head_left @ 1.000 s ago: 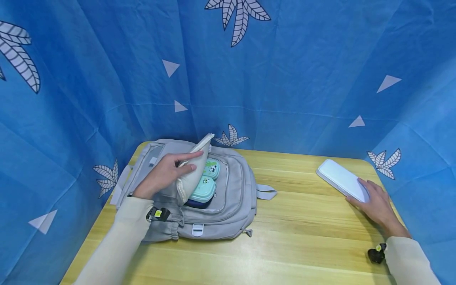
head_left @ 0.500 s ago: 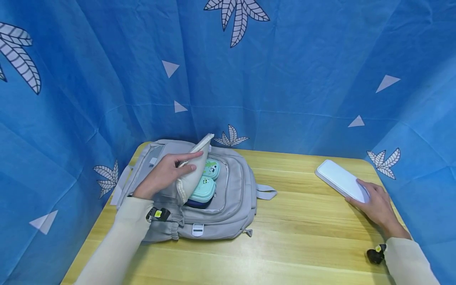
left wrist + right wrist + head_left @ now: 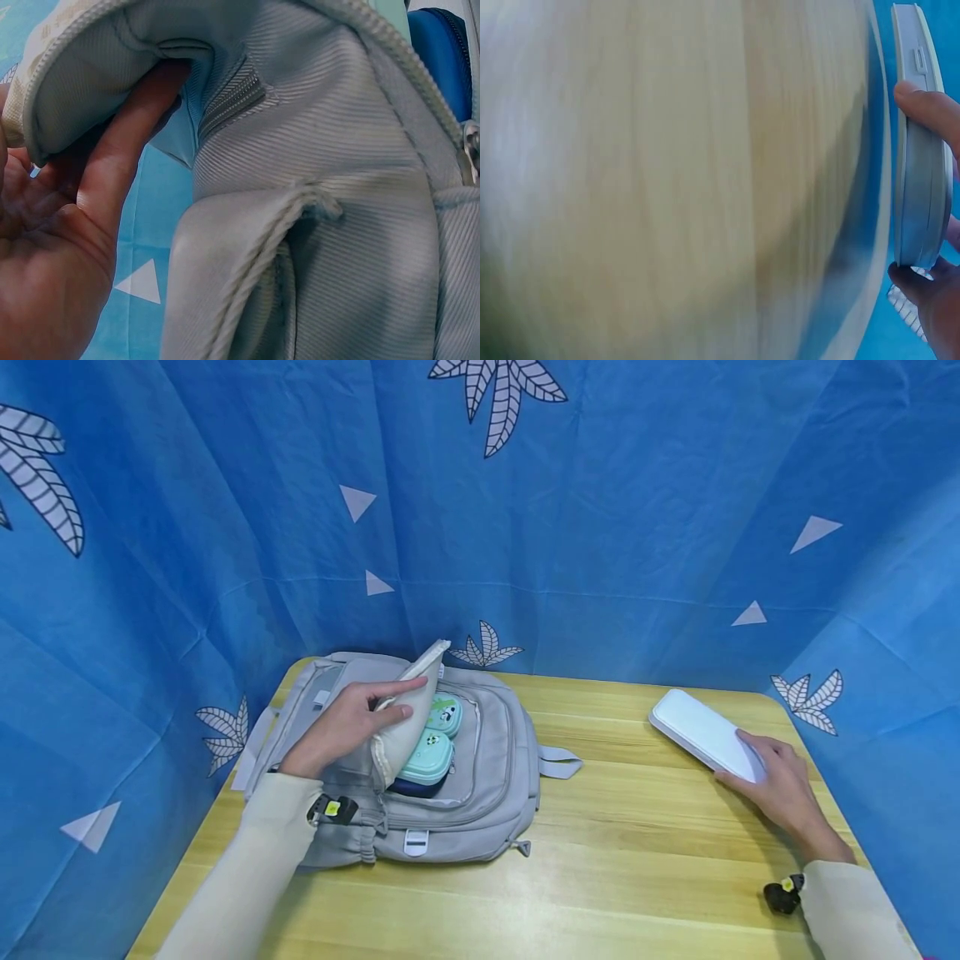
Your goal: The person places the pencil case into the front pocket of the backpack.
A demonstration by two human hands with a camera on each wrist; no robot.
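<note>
A grey backpack (image 3: 480, 793) lies flat on the left of the wooden table (image 3: 615, 877). My left hand (image 3: 352, 727) pinches its front flap (image 3: 408, 710) and holds it lifted; in the left wrist view the fingers (image 3: 112, 172) curl under the flap's zipped edge (image 3: 67, 45). Inside the pocket sit two teal cases (image 3: 433, 742). At the right, my right hand (image 3: 776, 781) grips the near end of a flat white case (image 3: 701, 732), seen edge-on as the white case (image 3: 919, 172) with thumb and fingers on either side.
Blue patterned cloth (image 3: 600, 527) walls the table at the back and both sides. A grey strap (image 3: 558, 762) sticks out from the backpack's right side. Bare wood lies between backpack and white case.
The right hand has drawn the white case a little leftward and toward the table's middle. The left hand and the raised flap have not moved.
</note>
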